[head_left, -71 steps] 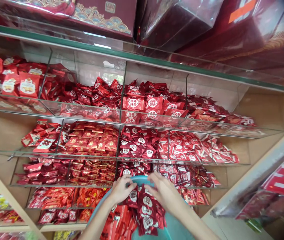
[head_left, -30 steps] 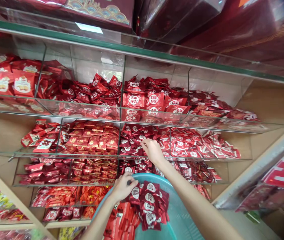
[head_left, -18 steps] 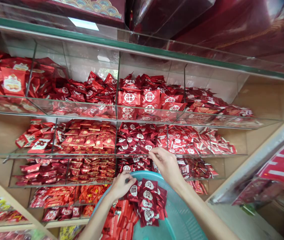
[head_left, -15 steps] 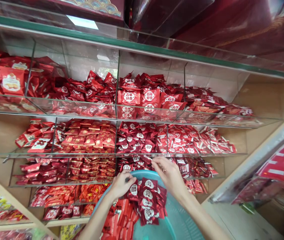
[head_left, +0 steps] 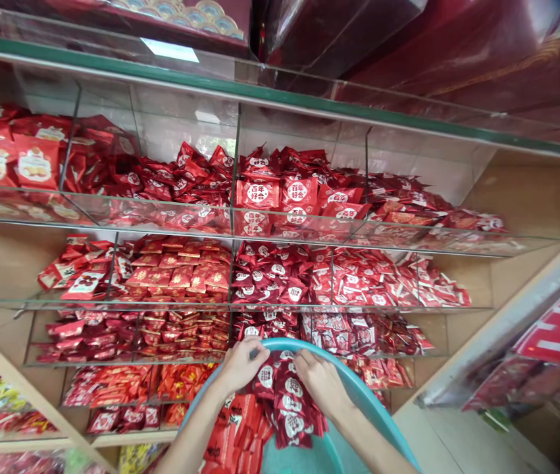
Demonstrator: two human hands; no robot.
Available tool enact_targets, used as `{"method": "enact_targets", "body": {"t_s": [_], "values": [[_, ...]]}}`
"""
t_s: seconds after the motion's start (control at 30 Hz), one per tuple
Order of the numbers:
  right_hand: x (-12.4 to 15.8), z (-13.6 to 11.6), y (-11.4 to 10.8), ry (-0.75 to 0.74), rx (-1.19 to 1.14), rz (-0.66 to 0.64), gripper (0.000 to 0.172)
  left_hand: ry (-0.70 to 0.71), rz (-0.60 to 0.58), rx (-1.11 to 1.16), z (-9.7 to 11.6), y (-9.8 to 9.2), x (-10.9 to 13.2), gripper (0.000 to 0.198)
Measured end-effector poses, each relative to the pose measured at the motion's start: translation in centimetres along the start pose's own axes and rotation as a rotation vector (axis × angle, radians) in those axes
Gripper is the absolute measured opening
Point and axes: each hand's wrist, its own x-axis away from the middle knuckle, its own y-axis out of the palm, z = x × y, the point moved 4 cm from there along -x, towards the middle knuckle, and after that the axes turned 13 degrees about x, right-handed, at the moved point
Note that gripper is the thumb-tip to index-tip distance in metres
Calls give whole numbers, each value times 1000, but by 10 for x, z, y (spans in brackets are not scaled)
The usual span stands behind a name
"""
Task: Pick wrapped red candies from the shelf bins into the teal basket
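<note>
Glass-fronted shelves (head_left: 280, 234) packed with small wrapped goods fill the view behind and above the basket. Dark red packets (head_left: 290, 403), each with a white oval of black lettering, lie in an overlapping pile inside the basket, toward its far side. Teal basket (head_left: 361, 390) itself stands at the lower middle, near rim almost against the shelving.

Left hand (head_left: 244, 363) at the basket's far-left rim, thumb and forefinger curled toward each other beside the pile; cannot tell whether they clasp rim, packet or nothing. Right hand (head_left: 320, 380) over the basket's far side, fingers bent down onto the top of the pile; fingertips partly hidden, so cannot tell if they pinch a packet.

Bright red packets (head_left: 240, 434) with black print heaped in the basket's left part, just beside the dark pile. Straight above the basket, a shelf bin of matching dark packets (head_left: 272, 276). Up and left of the basket, gold-printed packets (head_left: 178, 270) in neat layers; up and right, red-and-white packets (head_left: 363, 280), loosely tumbled. Higher above the basket, packets with large white ovals (head_left: 258, 194). Topmost, wrapped dark red boxes (head_left: 329, 33). Pale tiled floor (head_left: 440, 438) right of the basket.
</note>
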Motion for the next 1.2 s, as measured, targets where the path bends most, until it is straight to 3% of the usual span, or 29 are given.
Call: {"method": "enact_targets", "body": {"t_s": [0.2, 0.3, 0.37, 0.47, 0.57, 0.67, 0.8, 0.93, 1.07, 1.2], "values": [[2, -6, 6, -17, 19, 19, 20, 4, -4, -13, -1, 1, 1, 33], [1, -5, -2, 9, -25, 48, 20, 12, -5, -18, -2, 1, 1, 32], [-4, -2, -20, 34, -102, 94, 23, 14, -6, -24, -2, 0, 1, 30], [-23, 4, -65, 61, -233, 210, 27, 28, 0, -33, -2, -1, 0, 28], [-57, 4, -109, 26, -314, 298, 26, 33, 0, -38, -5, -2, -1, 29], [-97, -4, -130, -44, -299, 289, 21, 11, 0, -25, -9, -3, -2, 31], [-140, -16, -124, -41, -288, 205, 23, -9, -6, -25, -10, -5, -4, 32], [-157, -22, -111, 40, -284, 125, 31, -44, -3, -50, -10, -6, -5, 32], [-159, -21, -111, 60, -180, 160, 23, -57, -8, -64, -12, -5, -5, 31], [-148, -12, -122, 7, -97, 313, 28, -38, -20, -54, -13, -4, -6, 32]]}}
